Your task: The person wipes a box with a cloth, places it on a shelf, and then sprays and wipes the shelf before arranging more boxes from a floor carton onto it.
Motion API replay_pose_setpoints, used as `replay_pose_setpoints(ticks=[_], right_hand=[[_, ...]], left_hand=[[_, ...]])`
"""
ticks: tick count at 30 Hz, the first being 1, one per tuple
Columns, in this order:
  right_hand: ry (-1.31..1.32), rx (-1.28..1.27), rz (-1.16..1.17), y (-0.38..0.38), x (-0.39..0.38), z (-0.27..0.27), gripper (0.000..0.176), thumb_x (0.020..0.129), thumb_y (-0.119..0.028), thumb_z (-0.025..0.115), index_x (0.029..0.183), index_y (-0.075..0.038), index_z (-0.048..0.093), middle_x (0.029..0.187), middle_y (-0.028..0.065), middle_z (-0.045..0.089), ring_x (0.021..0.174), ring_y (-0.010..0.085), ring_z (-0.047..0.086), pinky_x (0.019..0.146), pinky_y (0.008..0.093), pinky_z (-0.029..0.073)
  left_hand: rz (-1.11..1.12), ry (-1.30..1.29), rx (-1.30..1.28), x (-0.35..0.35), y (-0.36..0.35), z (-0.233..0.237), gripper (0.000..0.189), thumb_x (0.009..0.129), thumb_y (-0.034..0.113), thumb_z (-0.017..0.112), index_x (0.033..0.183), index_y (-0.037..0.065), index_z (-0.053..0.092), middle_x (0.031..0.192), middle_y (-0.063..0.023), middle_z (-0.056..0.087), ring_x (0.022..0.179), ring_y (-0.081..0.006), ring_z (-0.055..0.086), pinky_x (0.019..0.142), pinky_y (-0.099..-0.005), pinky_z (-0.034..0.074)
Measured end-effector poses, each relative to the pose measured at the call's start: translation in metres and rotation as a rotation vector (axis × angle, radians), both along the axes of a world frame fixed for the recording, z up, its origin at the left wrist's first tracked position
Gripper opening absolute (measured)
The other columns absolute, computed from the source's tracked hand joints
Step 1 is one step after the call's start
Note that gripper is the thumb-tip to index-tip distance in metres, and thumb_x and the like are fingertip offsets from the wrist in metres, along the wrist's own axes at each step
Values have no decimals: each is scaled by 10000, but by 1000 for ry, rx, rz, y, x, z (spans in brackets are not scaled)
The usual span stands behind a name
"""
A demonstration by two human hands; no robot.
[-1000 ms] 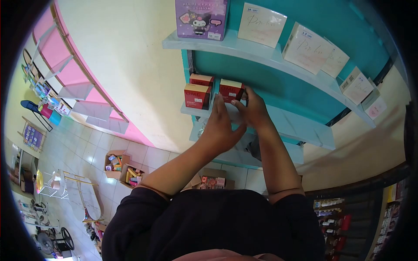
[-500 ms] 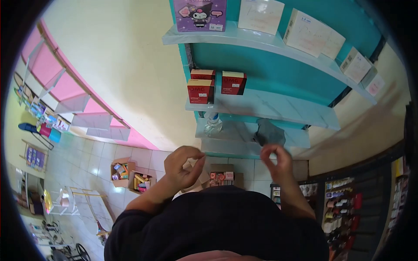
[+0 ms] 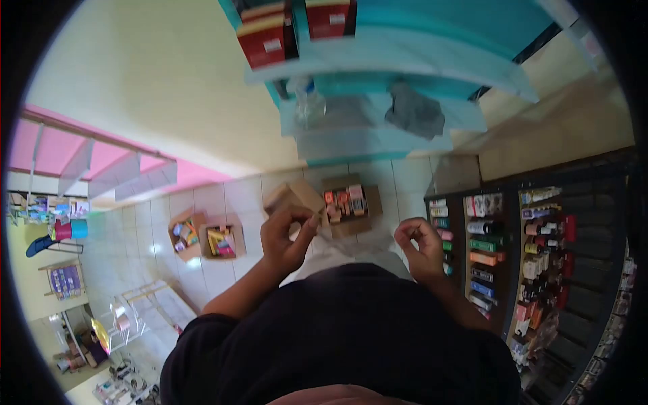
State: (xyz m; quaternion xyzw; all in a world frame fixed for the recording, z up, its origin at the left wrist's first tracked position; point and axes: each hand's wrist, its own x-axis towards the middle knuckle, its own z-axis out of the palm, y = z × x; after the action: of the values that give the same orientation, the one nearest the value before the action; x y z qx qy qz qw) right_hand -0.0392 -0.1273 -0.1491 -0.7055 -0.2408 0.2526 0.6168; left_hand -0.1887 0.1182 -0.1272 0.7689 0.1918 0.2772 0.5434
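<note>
My left hand [image 3: 289, 237] hovers in front of my body with thumb and fingers curled toward each other; whether anything small sits between the fingertips cannot be made out. To its right, my right hand [image 3: 419, 246] is also raised, its thumb and fingers bent close together, with contents too small to tell. Just beyond both hands, an open cardboard box [image 3: 371, 201] on the floor holds small pink and orange packages [image 3: 345, 202]. On the lower shelf [image 3: 351, 144] stand a clear plastic bottle [image 3: 310, 108] and a crumpled grey cloth [image 3: 414, 111].
Red boxes [image 3: 268, 42] stand on the shelf above. Two more open cartons with colourful goods, one of them here [image 3: 221, 241], are on the tiled floor at left. A dark rack [image 3: 503, 270] full of bottles and packages stands at right. A white-topped table [image 3: 162, 314] is at lower left.
The view has tilted down, so the shelves sit higher and more of the floor cartons and rack shows. Both hands remain raised with bent fingers.
</note>
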Motion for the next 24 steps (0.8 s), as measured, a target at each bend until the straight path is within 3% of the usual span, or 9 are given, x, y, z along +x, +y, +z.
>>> replay_pose_setpoints(ticks=[7, 11, 14, 17, 19, 21, 24], right_hand=[[484, -41, -45, -53, -7, -51, 174, 957, -100, 654, 1093, -42, 562, 913, 5, 584, 833, 80, 553, 746, 239, 449], [746, -92, -21, -93, -5, -114, 164, 992, -144, 600, 1125, -59, 554, 1033, 26, 593, 936, 126, 585, 819, 274, 476], [914, -182, -42, -129, -16, -182, 222, 995, -168, 601, 1184, -59, 560, 1122, 45, 614, 1071, 150, 587, 942, 298, 456], [1069, -254, -99, -147, -32, -255, 243, 1001, -175, 591, 1213, -60, 562, 1166, 52, 616, 1103, 156, 585, 980, 304, 448], [1115, -278, -85, -150, -40, -307, 291, 1006, -175, 580, 1268, -53, 550, 1201, 55, 611, 1133, 161, 577, 1007, 297, 438], [1195, -281, -239, -143, -46, -368, 348, 998, -156, 574, 1324, -44, 526, 1231, 59, 593, 1163, 164, 560, 1012, 288, 433], [1065, -215, -274, -122, -45, -459, 422, 991, -138, 555, 1395, -39, 485, 1330, 79, 556, 1230, 175, 525, 1057, 295, 400]], left_hand=[[89, 150, -233, -27, -71, -62, 92, 919, 64, 679, 918, -22, 649, 840, -86, 675, 718, -126, 645, 664, -264, 511], [185, 302, -479, -35, -136, -120, 164, 935, 69, 667, 1054, -28, 612, 906, -73, 668, 771, -110, 640, 732, -248, 516], [185, 480, -401, -34, -184, -182, 238, 901, 73, 699, 1105, -6, 607, 952, -69, 664, 832, -121, 639, 763, -268, 516], [156, 523, -485, -20, -223, -241, 294, 893, 74, 706, 1150, -3, 583, 1080, -103, 640, 924, -161, 644, 781, -293, 530], [150, 557, -566, -14, -244, -298, 305, 910, 56, 673, 1189, 14, 556, 1155, -81, 617, 1027, -148, 619, 865, -303, 525], [122, 560, -557, -4, -253, -359, 349, 907, 61, 674, 1225, 13, 540, 1192, -102, 608, 1075, -177, 619, 876, -314, 526], [107, 632, -506, 20, -250, -441, 423, 904, 79, 681, 1289, 19, 518, 1239, -136, 594, 1133, -230, 616, 909, -341, 530]])
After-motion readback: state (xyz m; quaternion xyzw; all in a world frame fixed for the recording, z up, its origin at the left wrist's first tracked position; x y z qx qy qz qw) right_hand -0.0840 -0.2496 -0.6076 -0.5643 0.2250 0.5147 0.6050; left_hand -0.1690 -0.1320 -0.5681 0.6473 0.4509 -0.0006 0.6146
